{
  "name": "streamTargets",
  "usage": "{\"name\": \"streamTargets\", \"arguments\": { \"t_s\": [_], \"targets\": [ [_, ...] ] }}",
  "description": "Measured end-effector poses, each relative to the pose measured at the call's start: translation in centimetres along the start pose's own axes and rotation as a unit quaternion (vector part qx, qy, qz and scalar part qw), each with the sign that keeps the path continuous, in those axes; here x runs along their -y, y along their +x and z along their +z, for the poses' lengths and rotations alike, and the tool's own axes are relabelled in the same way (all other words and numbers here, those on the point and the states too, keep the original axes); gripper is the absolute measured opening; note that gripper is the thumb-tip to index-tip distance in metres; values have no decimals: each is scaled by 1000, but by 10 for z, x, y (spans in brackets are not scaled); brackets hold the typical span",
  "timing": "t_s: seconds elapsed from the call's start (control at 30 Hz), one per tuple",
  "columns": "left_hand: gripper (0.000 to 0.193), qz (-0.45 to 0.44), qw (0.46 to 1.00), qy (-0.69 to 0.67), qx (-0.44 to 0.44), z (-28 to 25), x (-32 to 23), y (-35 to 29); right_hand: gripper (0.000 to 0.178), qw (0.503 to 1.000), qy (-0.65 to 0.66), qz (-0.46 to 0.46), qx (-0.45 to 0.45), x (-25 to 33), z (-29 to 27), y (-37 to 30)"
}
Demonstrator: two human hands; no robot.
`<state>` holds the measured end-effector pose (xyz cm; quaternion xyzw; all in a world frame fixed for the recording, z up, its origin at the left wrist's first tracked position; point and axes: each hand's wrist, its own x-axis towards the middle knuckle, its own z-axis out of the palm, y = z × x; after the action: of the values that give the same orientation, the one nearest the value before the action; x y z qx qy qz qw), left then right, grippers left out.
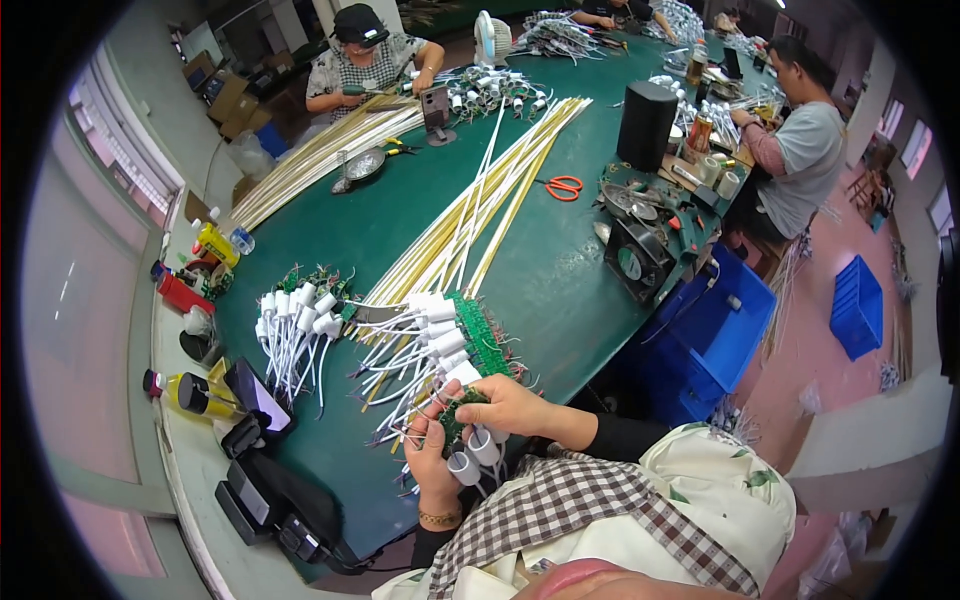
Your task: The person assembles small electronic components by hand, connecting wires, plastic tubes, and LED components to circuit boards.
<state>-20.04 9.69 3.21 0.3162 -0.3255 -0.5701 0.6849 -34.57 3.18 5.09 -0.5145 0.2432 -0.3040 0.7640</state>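
Close to my body, both hands hold a small green circuit board. My left hand grips it from the left with its fingers bent round the edge. From the right, my right hand pinches it between thumb and fingers. White cylindrical housings with wires hang just below the board, by my left palm. Just beyond my hands lies a row of white housings with white cables, joined to a strip of green circuit boards. Another bunch of white housings with cables lies to the left.
Long white and yellow strips stretch across the green table. Orange-handled scissors lie right of them. A black fan stands at the right edge above a blue bin. Bottles line the left ledge. Several people work around the table.
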Motion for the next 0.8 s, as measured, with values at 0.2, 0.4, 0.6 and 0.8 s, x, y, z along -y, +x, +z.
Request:
{"name": "streamTargets", "arguments": {
  "t_s": [0.2,0.4,0.6,0.8],
  "targets": [
    [41,106,979,147,-98,24,13,-14,19,969,-194,-129,-78,4,12,-1],
    [52,120,982,138,-53,30,7,-15,26,971,-118,-176,-113,-11,15,-3],
    [56,112,980,147,69,12,-5,1,25,996,-49,-70,-23,-6,6,-10],
    [60,181,943,260,99,11,3,14,22,972,-154,-167,-61,-11,5,-5]
  ]
}}
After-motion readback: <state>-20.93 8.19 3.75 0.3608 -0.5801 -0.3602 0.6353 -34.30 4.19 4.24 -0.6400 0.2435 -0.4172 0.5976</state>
